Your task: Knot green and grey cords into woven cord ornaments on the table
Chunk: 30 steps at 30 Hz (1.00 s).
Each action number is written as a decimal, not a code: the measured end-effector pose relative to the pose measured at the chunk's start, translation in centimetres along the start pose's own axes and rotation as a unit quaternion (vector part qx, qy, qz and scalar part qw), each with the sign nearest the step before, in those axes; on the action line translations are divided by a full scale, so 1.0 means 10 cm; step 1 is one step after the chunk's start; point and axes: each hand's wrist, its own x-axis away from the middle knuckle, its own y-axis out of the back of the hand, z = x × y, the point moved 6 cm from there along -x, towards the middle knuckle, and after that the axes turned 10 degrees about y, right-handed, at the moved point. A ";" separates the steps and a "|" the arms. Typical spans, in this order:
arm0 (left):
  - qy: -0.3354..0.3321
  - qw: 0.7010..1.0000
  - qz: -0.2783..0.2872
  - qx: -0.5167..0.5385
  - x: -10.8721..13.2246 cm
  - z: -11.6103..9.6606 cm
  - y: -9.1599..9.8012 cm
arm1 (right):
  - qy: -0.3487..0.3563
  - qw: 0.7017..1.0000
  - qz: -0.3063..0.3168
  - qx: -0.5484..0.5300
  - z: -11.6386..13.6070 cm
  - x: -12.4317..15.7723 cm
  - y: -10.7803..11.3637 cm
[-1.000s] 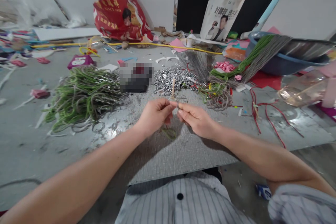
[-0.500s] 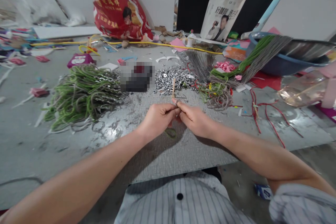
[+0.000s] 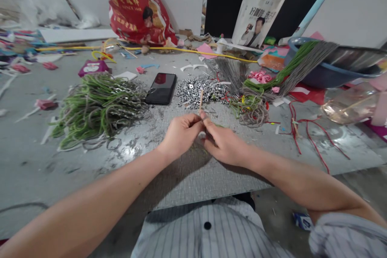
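Observation:
My left hand (image 3: 183,132) and my right hand (image 3: 225,140) meet over the front middle of the table, fingertips pinched together. A thin wooden stick (image 3: 201,98) points up and away from the fingertips, at the tip of my right hand. Grey cord (image 3: 204,119) crosses between the pinched fingers, and a bit of green cord (image 3: 219,125) shows behind my right hand. Most of the cord is hidden by the fingers. Just beyond the hands lies a heap of small silvery metal pieces (image 3: 193,88).
Left of the hands lies a pile of green and grey cords (image 3: 99,109), beside a black phone (image 3: 161,88). To the right are a loose cord tangle (image 3: 254,109), red cords (image 3: 314,129) and a blue basin (image 3: 317,70). A red bag (image 3: 139,16) stands behind.
The green loop that hung below the hands has shifted, and green cord now shows behind my right hand. The right fingers have spread a little; the stick stands slightly more upright.

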 end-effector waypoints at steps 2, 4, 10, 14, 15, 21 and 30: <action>0.001 1.000 -0.011 0.012 -0.01 -0.01 0.05 | 0.033 0.999 -0.041 -0.011 0.02 0.01 0.04; -0.002 1.000 -0.013 0.014 -0.02 -0.01 0.08 | 0.075 0.992 -0.094 -0.029 0.02 0.02 0.09; -0.024 1.000 0.008 0.010 -0.02 -0.04 0.06 | 0.122 0.966 -0.212 -0.082 -0.03 0.04 0.22; -0.023 1.000 0.011 0.008 -0.02 -0.03 0.06 | 0.113 0.947 -0.269 -0.135 -0.04 0.08 0.31; -0.019 1.000 0.012 0.019 -0.03 -0.01 0.07 | 0.105 0.940 -0.281 -0.159 -0.06 0.09 0.32; 0.026 0.979 0.119 0.163 -0.05 0.06 0.00 | 0.010 0.917 -0.253 -0.308 -0.32 0.01 0.18; 0.061 0.944 0.253 0.203 -0.02 0.10 -0.14 | 0.038 0.883 -0.232 -0.407 -0.29 -0.03 0.17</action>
